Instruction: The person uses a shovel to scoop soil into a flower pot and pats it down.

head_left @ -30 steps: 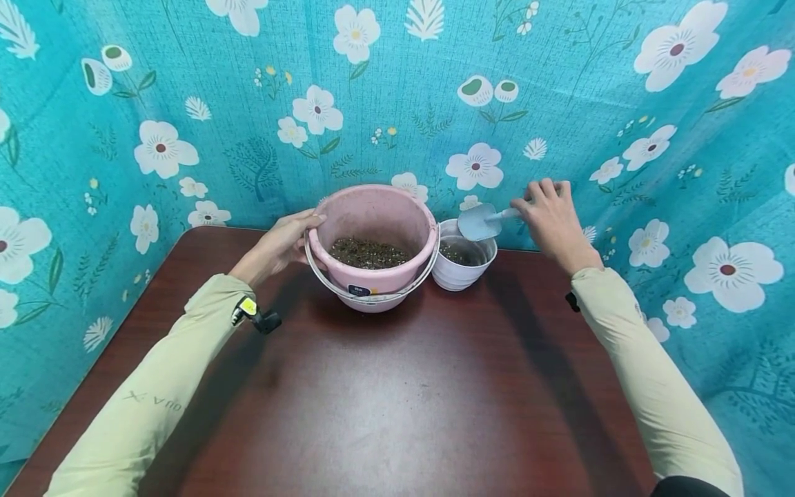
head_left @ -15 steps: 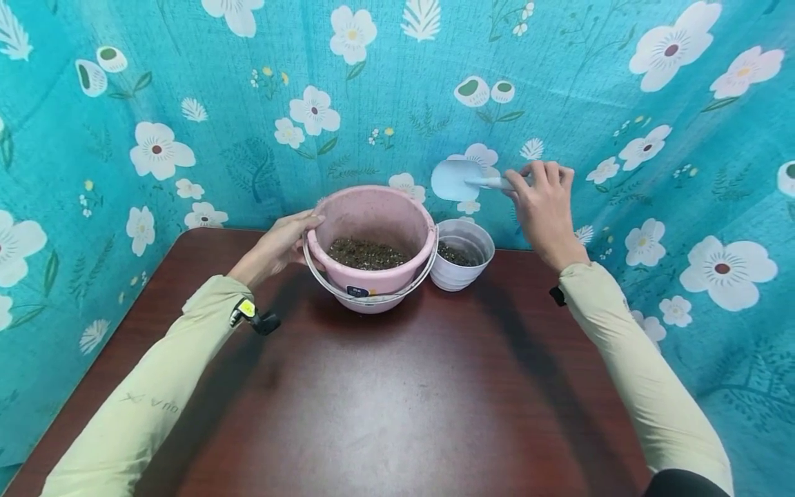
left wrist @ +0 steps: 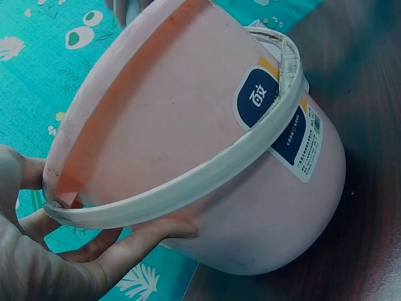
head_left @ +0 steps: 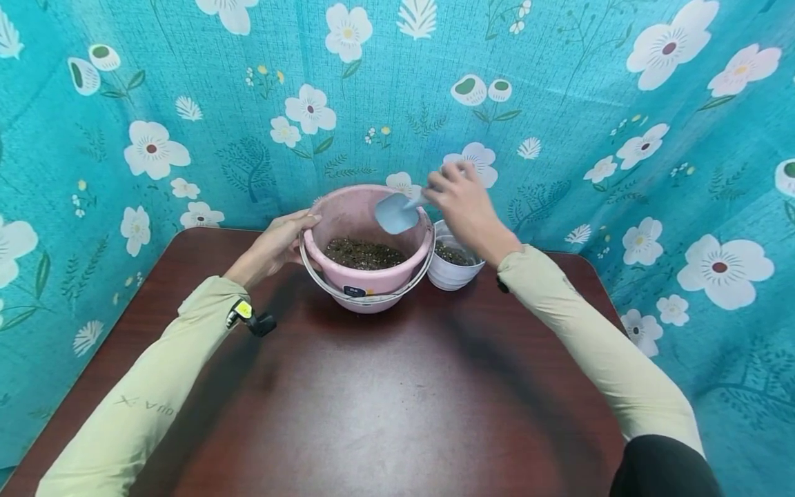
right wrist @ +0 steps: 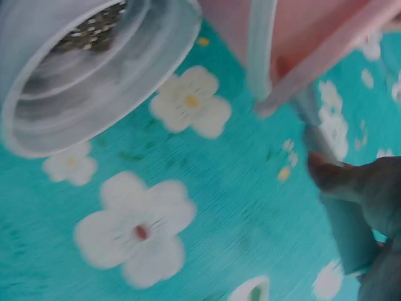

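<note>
A flowered curtain (head_left: 546,69) backs the table (head_left: 348,386), on which the pink bucket (head_left: 344,277) stands near the far edge. Just beside it is the smaller white pot (head_left: 452,276). The left hand (head_left: 279,243) grips the bucket's rim; the fingers of the right hand (head_left: 462,207) pinch the handle of the trowel (head_left: 397,214), its blade tilted over the bucket's mouth. This looks like a scooping step, so the next move probably calls for lowering the blade, clear of the tall wall, into the dark soil (head_left: 366,255).
</note>
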A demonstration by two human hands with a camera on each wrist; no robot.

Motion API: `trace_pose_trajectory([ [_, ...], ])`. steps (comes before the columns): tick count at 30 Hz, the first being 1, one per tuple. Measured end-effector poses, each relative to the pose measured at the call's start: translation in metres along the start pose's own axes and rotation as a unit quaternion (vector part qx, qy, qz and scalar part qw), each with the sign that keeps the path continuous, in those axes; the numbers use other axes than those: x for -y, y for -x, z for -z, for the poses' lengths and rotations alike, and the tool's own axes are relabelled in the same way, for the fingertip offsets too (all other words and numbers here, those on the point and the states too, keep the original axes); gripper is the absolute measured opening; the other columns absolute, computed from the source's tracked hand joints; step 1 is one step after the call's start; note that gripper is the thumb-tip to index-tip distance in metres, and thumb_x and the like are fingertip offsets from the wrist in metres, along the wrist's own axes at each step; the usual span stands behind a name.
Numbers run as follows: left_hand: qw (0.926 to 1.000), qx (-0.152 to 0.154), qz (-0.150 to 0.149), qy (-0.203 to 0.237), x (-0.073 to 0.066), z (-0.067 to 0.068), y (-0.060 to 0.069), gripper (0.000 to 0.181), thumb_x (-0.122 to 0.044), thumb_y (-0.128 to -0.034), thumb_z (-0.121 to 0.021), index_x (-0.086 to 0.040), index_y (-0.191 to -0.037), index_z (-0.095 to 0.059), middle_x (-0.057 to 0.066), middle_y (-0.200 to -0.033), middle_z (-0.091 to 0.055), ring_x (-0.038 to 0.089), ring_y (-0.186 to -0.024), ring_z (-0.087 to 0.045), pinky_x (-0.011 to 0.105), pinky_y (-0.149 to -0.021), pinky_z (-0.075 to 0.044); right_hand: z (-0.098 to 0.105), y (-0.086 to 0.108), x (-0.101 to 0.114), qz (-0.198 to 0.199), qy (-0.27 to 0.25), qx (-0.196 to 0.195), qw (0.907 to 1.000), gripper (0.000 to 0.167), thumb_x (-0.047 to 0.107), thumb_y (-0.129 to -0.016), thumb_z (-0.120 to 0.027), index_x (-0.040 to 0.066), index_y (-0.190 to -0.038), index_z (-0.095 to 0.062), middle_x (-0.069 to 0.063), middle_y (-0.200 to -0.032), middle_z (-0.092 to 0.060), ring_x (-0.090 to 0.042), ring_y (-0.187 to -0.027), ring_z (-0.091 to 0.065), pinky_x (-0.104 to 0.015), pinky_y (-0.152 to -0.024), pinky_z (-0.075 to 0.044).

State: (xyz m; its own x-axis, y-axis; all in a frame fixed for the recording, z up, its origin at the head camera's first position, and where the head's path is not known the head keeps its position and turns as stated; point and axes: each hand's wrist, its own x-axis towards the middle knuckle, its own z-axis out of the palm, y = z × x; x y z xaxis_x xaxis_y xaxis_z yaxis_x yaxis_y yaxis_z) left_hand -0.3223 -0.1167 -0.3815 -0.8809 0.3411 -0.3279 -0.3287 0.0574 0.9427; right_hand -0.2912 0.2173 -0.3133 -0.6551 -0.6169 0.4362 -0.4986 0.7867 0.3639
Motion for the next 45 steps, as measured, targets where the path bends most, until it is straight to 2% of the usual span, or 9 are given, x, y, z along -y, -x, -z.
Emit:
trace_pose_trajectory([
  [4,1.0,-0.002,0.0,-0.004,0.0,0.0,0.0,0.059,-0.029,-0.1108,-0.049,-0.022,-0.166,-0.031,0.022,-0.156,-0.043,0.013,-0.087,-0.07,0.041,-0.068,-0.069,-0.013,-0.027,0.025,0.046,0.082,0.092,0.9913,0.019,-0.001,-0.083,-0.08,0.008,-0.099,-0.08,-0.006,-0.106,-0.07,-0.029,-0.106,-0.052,-0.043,-0.102,-0.043],
  [9,1.0,-0.001,-0.001,-0.005,0.001,0.001,-0.001,0.059,-0.03,-0.1104,-0.05,-0.021,-0.166,-0.031,0.019,-0.156,-0.043,0.018,-0.101,-0.068,0.04,-0.068,-0.069,-0.031,-0.051,0.052,0.096,0.092,0.184,0.9739,0.016,0.002,-0.087,-0.078,0.013,-0.098,-0.082,-0.001,-0.107,-0.077,-0.025,-0.107,-0.058,-0.04,-0.097,-0.044],
  [13,1.0,-0.006,-0.002,-0.007,0.0,0.001,-0.001,0.059,-0.03,-0.1094,-0.051,-0.02,-0.165,-0.034,0.017,-0.139,-0.052,0.016,-0.094,-0.069,0.037,-0.067,-0.068,-0.038,-0.062,0.059,0.126,0.043,0.222,0.9658,0.014,0.011,-0.09,-0.078,0.01,-0.104,-0.081,-0.004,-0.104,-0.078,-0.026,-0.103,-0.06,-0.042,-0.093,-0.046],
  [18,0.9996,-0.014,0.001,-0.024,-0.002,0.001,-0.002,0.058,-0.029,-0.1082,-0.055,-0.018,-0.163,-0.039,0.004,-0.108,-0.063,0.01,-0.085,-0.066,0.028,-0.07,-0.063,-0.046,-0.06,0.042,0.081,-0.093,0.278,0.9527,0.016,0.01,-0.087,-0.082,0.006,-0.103,-0.08,-0.007,-0.103,-0.076,-0.028,-0.107,-0.057,-0.043,-0.101,-0.041],
  [22,0.9994,-0.014,0.001,-0.032,-0.003,0.001,-0.002,0.058,-0.03,-0.1076,-0.056,-0.016,-0.162,-0.042,-0.003,-0.097,-0.064,0.008,-0.084,-0.065,0.025,-0.069,-0.06,-0.052,-0.053,0.029,0.069,-0.174,0.287,0.9394,0.019,0.013,-0.083,-0.088,0.005,-0.099,-0.082,-0.008,-0.099,-0.075,-0.03,-0.108,-0.054,-0.045,-0.107,-0.039],
  [30,0.9994,-0.006,-0.001,-0.035,-0.002,0.002,-0.006,0.058,-0.031,-0.1082,-0.055,-0.015,-0.162,-0.041,-0.003,-0.101,-0.065,0.01,-0.091,-0.066,0.026,-0.073,-0.061,-0.058,-0.05,0.023,0.078,-0.243,0.27,0.9284,0.018,0.009,-0.076,-0.092,0.011,-0.092,-0.085,-0.005,-0.09,-0.073,-0.026,-0.097,-0.049,-0.045,-0.103,-0.039],
  [39,0.9996,-0.002,-0.002,-0.03,0.0,0.002,-0.005,0.058,-0.03,-0.1088,-0.054,-0.015,-0.162,-0.04,-0.005,-0.093,-0.064,0.007,-0.084,-0.063,0.026,-0.07,-0.059,-0.061,-0.047,0.015,0.06,-0.381,0.245,0.8896,0.02,0.008,-0.084,-0.086,0.01,-0.104,-0.083,-0.002,-0.101,-0.078,-0.026,-0.102,-0.06,-0.045,-0.108,-0.041],
  [41,0.9997,-0.004,-0.002,-0.025,0.0,0.001,-0.005,0.057,-0.029,-0.1085,-0.055,-0.015,-0.162,-0.04,-0.006,-0.091,-0.064,0.005,-0.081,-0.062,0.024,-0.068,-0.059,-0.063,-0.047,0.015,0.057,-0.386,0.233,0.8909,0.023,0.012,-0.085,-0.086,0.009,-0.108,-0.082,-0.003,-0.104,-0.079,-0.026,-0.106,-0.063,-0.046,-0.112,-0.039],
  [45,0.9997,-0.008,0.0,-0.024,-0.001,0.002,-0.005,0.059,-0.029,-0.1085,-0.055,-0.016,-0.163,-0.039,-0.006,-0.095,-0.063,0.005,-0.082,-0.061,0.023,-0.067,-0.059,-0.067,-0.049,0.019,0.049,-0.358,0.224,0.9053,0.027,0.018,-0.086,-0.086,0.011,-0.111,-0.081,-0.003,-0.109,-0.079,-0.027,-0.112,-0.061,-0.048,-0.118,-0.033],
])
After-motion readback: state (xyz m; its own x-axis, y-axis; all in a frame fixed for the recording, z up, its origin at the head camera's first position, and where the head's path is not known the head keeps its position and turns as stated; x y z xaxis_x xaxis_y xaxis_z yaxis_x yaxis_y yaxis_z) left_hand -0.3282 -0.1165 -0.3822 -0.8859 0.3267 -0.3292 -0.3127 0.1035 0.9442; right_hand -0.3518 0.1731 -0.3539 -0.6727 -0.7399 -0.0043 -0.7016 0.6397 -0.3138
